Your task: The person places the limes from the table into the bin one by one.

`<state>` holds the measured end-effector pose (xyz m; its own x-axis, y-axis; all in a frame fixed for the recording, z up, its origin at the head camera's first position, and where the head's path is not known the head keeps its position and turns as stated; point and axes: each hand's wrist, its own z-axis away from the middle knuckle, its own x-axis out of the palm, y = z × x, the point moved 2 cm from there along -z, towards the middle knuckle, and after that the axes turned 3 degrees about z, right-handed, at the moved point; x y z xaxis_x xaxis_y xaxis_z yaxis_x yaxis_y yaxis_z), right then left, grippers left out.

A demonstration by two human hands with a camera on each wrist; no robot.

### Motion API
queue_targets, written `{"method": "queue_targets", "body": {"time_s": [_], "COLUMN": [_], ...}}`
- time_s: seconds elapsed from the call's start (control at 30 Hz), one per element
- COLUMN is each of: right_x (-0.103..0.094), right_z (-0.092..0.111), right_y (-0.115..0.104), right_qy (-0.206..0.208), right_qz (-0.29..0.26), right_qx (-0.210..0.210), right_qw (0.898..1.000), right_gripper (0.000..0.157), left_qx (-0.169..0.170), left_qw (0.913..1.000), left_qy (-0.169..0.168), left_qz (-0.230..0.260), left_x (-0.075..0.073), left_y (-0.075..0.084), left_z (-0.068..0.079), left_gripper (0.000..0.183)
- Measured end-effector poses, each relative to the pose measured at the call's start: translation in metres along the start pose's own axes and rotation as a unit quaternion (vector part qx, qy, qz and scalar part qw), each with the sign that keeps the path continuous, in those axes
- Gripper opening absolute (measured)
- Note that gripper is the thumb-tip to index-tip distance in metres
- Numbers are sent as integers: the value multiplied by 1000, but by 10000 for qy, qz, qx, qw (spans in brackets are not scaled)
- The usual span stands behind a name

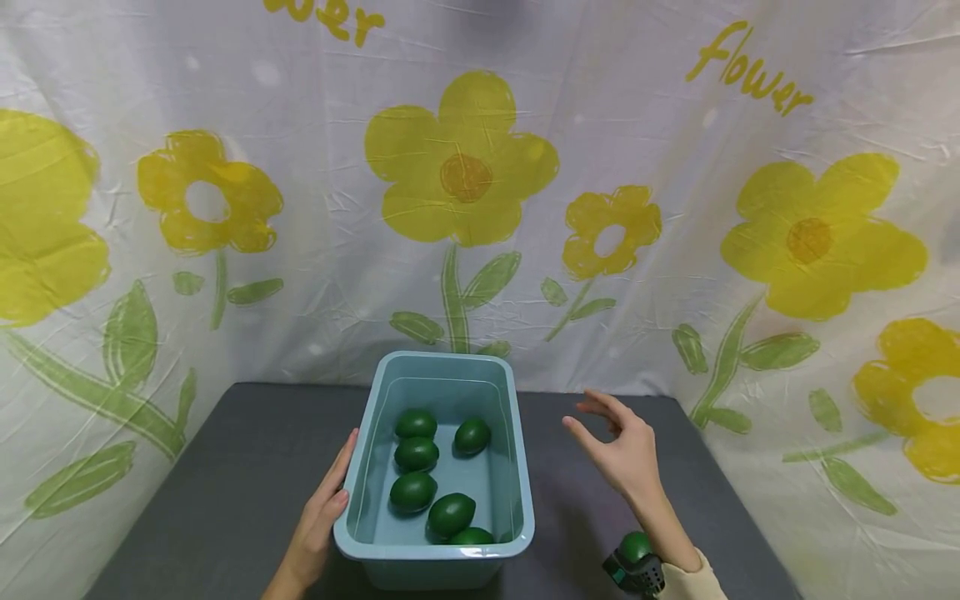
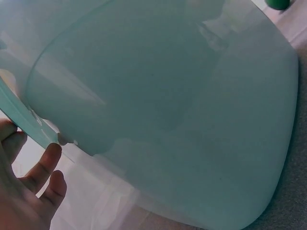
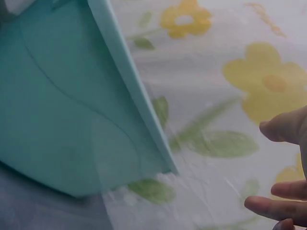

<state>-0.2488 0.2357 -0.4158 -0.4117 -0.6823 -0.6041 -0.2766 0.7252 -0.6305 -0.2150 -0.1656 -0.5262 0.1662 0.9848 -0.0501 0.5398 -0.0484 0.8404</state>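
A light blue plastic bin (image 1: 433,552) stands in the middle of the table with several dark green limes (image 1: 416,454) on its floor. Along the bin's left side, my left hand (image 1: 315,521) rests its extended fingers just under the rim. The left wrist view has those fingertips (image 2: 53,151) at the rim's edge, beside the bin's outer wall. To the right of the bin, my right hand (image 1: 618,446) hovers with thumb and fingers spread apart and nothing between them. Another green lime (image 1: 635,546) lies by the right wrist, partly hidden by the wrist camera.
The dark grey table (image 1: 247,467) extends on both sides of the bin. A white cloth (image 1: 322,292) printed with yellow flowers hangs behind the table and along both sides. A black wrist camera (image 1: 636,575) sits on the right wrist.
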Motion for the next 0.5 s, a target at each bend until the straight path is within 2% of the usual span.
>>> {"method": "queue_targets", "body": {"time_s": [0.17,0.5], "right_x": [-21,-44], "right_z": [8,32], "right_y": [15,47], "right_qy": [147,112], "right_qz": [129,631], "right_qx": [246,1253], "right_qw": [9995,9901], "right_gripper": [51,54], "left_qx": [-17,113], "left_qw": [10000,9999], "left_qy": [3,-15], "left_qz": [-8,19], "left_x": [0,0], "left_y": [0,-2], "left_z": [0,0], "left_gripper": [63,64]}}
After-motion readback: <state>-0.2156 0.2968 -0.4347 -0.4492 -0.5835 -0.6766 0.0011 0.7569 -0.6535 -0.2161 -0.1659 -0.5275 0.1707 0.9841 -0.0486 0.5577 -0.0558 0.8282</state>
